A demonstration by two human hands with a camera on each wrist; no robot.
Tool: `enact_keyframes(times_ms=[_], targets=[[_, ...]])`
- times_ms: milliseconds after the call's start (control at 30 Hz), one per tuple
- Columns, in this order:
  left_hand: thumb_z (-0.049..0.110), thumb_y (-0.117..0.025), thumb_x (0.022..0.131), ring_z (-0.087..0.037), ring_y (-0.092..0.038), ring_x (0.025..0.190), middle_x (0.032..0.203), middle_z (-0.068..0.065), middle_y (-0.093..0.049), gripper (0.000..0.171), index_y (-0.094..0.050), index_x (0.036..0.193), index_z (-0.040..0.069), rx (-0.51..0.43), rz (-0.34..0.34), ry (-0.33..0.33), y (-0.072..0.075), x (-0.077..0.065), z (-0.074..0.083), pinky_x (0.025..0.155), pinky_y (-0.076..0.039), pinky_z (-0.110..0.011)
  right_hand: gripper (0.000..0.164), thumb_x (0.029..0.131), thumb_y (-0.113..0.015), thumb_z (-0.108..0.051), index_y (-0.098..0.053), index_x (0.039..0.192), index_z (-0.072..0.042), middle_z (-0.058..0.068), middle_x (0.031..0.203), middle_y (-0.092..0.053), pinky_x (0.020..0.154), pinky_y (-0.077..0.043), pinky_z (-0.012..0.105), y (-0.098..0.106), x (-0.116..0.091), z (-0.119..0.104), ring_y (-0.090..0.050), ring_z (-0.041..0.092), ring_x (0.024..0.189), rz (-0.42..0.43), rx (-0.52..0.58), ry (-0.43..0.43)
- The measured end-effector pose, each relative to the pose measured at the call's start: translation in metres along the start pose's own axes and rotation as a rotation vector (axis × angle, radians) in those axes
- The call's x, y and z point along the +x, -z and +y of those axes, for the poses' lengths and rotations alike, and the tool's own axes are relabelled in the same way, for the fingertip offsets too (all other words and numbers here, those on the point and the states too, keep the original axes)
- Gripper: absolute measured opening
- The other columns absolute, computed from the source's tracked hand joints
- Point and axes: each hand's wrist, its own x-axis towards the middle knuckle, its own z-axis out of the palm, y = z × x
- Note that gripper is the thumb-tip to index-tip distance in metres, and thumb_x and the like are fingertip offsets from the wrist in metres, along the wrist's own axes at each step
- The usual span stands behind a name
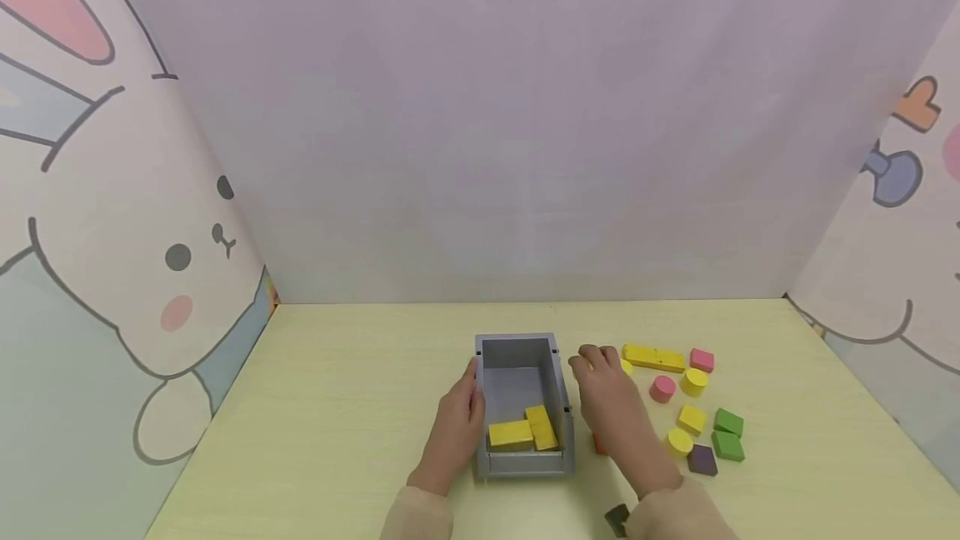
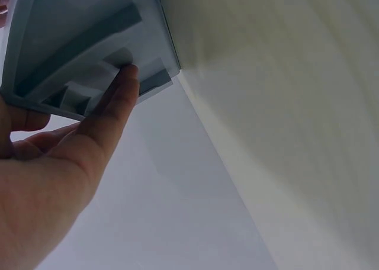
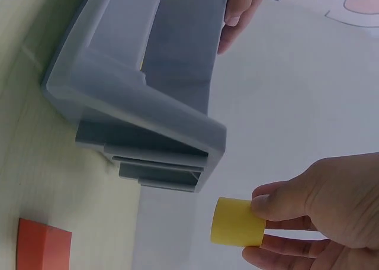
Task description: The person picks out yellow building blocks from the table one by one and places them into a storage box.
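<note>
A grey plastic bin (image 1: 517, 463) stands at the middle front of the table with two yellow rectangular blocks (image 1: 511, 433) lying at its near end. My left hand (image 1: 454, 423) holds the bin's left wall, its fingers (image 2: 112, 107) laid along the outside and the thumb at the rim. Just right of the bin, my right hand (image 1: 611, 398) pinches a yellow cylinder block (image 3: 237, 222) between thumb and fingers. That cylinder is outside the bin, mostly hidden by the hand in the head view. Below the right hand, a red block (image 3: 44, 246) lies on the table.
Right of the right hand lie several loose blocks: a long yellow one (image 1: 654, 357), pink cylinder (image 1: 662, 388), yellow cylinders (image 1: 678, 442), green blocks (image 1: 728, 445) and a dark purple block (image 1: 702, 459). A dark piece (image 1: 617, 519) is beside the right sleeve. A curtain (image 1: 480, 148) rises behind the table.
</note>
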Motion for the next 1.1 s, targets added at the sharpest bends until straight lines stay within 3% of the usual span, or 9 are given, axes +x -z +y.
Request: enact_keyframes(times_ms=[133,367,600,767,1100], targets=[[0.008,-0.038,0.096,-0.028,-0.047,0.117,0.131,-0.024,-0.049,0.042,-0.034,0.135,-0.008,0.002,0.011,-0.018,-0.001,0.001,-0.002,0.093,-0.046,-0.046,0.027,0.068,-0.065,0.012,-0.063,0.092,0.001,0.016,0.099,-0.060,0.059,-0.057,0.035,-0.002,0.003,-0.006,-0.051,0.033,0.092,-0.006,-0.008,0.018],[0.008,-0.038,0.096,-0.028,-0.044,0.120,0.134,-0.023,-0.047,0.043,-0.033,0.137,-0.006,-0.002,-0.001,0.006,0.000,0.002,0.000,0.095,-0.044,-0.045,0.038,0.061,-0.074,0.010,-0.062,0.097,0.001,0.017,0.104,-0.059,0.065,-0.057,0.037,-0.003,0.005,-0.016,-0.050,0.033,0.095,-0.029,0.000,0.049],[0.006,-0.039,0.096,-0.029,-0.048,0.116,0.130,-0.025,-0.049,0.042,-0.034,0.135,-0.008,-0.004,0.012,-0.009,0.001,0.001,0.002,0.093,-0.046,-0.047,0.032,0.065,-0.064,0.018,-0.060,0.092,0.002,0.016,0.101,-0.058,0.066,-0.057,0.035,-0.008,0.006,-0.025,-0.049,0.032,0.093,0.002,0.031,0.092],[0.006,-0.039,0.096,-0.024,-0.054,0.105,0.125,-0.025,-0.053,0.042,-0.035,0.135,-0.008,-0.007,0.013,-0.007,0.002,0.002,0.003,0.088,-0.049,-0.046,0.028,0.066,-0.065,0.015,-0.060,0.090,0.001,0.016,0.100,-0.057,0.064,-0.057,0.034,-0.012,0.007,-0.031,-0.050,0.032,0.093,0.002,0.011,0.113],[0.007,-0.040,0.095,-0.019,-0.053,0.087,0.114,-0.024,-0.059,0.041,-0.036,0.134,-0.008,0.012,0.026,-0.022,0.002,0.001,0.004,0.080,-0.052,-0.043,0.030,0.062,-0.072,0.010,-0.062,0.087,0.000,0.015,0.099,-0.059,0.061,-0.057,0.031,-0.022,0.007,-0.041,-0.050,0.030,0.091,-0.005,0.009,0.154]])
